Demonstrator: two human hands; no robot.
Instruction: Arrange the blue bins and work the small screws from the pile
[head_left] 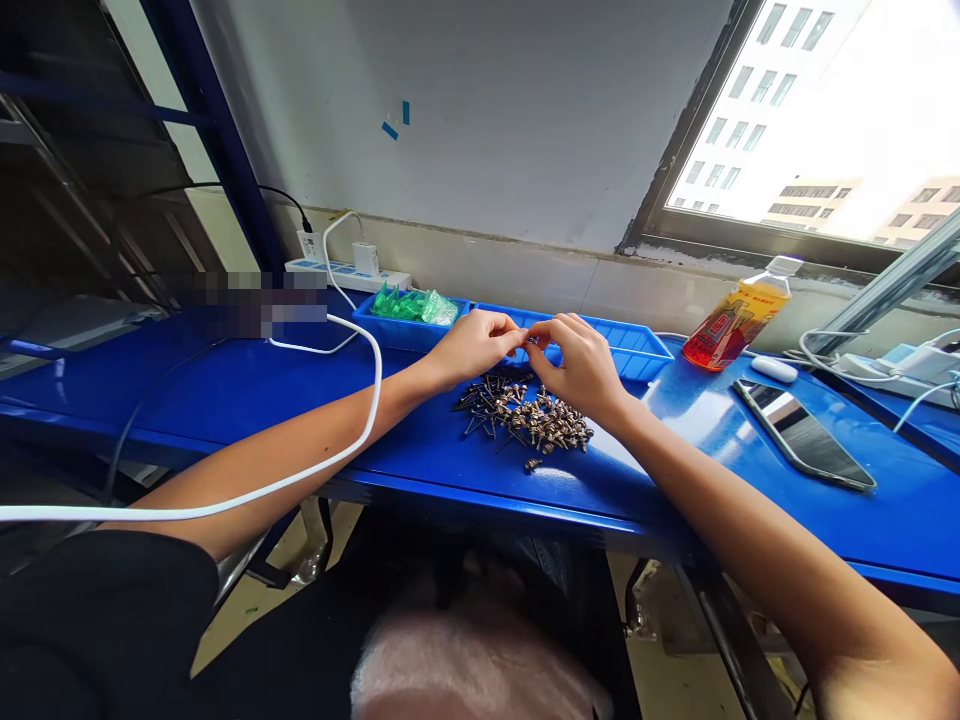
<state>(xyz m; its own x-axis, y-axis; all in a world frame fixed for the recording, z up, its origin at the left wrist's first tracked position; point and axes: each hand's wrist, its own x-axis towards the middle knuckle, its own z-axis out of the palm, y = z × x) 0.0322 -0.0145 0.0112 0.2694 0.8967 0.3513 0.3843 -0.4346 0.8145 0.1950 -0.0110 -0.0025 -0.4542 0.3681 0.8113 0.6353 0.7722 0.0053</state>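
My left hand [480, 348] and my right hand [577, 362] meet fingertip to fingertip above the blue table [435, 460]. Both are closed in a pinch around a small metal part [531, 341], mostly hidden by the fingers. Below them lies a loose pile of small brass-coloured metal parts [551, 422], with dark thin pins or screws [484, 400] on its left side. One single piece [532, 465] rests apart, nearer the table's front edge. Just behind my hands is a blue plastic tray [637, 352].
A blue bin [397, 330] holding green pieces stands behind my left hand, near a power strip [390, 280]. To the right are a drink bottle [739, 315], a white case [774, 369] and a phone [804, 432]. A white cable [375, 400] passes across my left forearm.
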